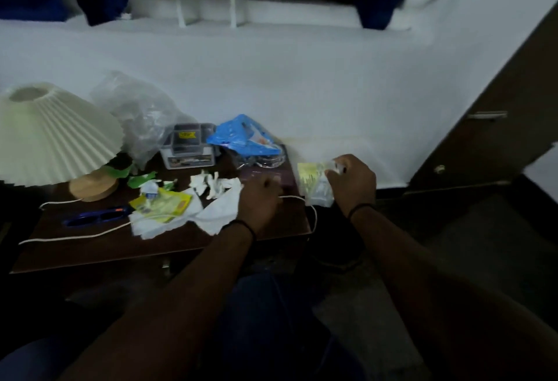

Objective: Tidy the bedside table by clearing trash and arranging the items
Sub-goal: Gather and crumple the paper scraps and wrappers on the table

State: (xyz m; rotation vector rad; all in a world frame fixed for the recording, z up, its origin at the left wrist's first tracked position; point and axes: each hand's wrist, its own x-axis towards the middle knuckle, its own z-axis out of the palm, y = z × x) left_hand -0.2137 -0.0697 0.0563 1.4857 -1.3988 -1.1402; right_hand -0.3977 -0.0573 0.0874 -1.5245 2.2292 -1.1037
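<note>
Head view: right hand [351, 177] grips a crinkled clear wrapper [315, 183] held off the bedside table [90, 248] edge, probably as trash; left hand [259, 199], loosely clenched, rests among torn white paper [211, 214], likely gathering more

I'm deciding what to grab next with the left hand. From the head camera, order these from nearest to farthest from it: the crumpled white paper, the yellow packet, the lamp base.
From the left hand:
1. Crumpled white paper, just left of the hand.
2. Yellow packet, further left, lying on tissue.
3. Lamp base, far left under the shade.
</note>
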